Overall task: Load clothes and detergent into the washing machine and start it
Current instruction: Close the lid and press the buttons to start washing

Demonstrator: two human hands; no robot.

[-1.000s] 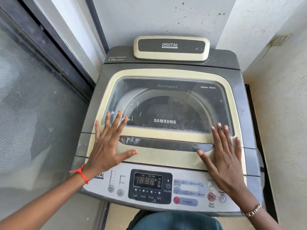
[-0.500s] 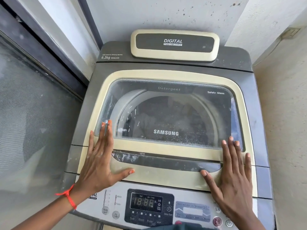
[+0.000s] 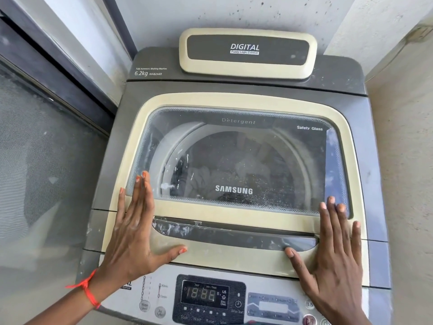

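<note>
Hands flat, fingers straight: left hand [image 3: 134, 233] at 8 o'clock, right hand [image 3: 332, 261] at 4, on the grey top-loading washing machine's cream-framed glass lid [image 3: 239, 160].

Speckled pale wall [image 3: 210, 17], dark-framed window [image 3: 46, 148]

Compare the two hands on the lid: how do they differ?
The left hand has orange nails and an orange wrist thread; the right hand shows plain nails. The right hand's heel overlaps the control panel; the left hand lies mostly on the lid. Both lie flat, fingers straight, thumbs spread inward.
</note>
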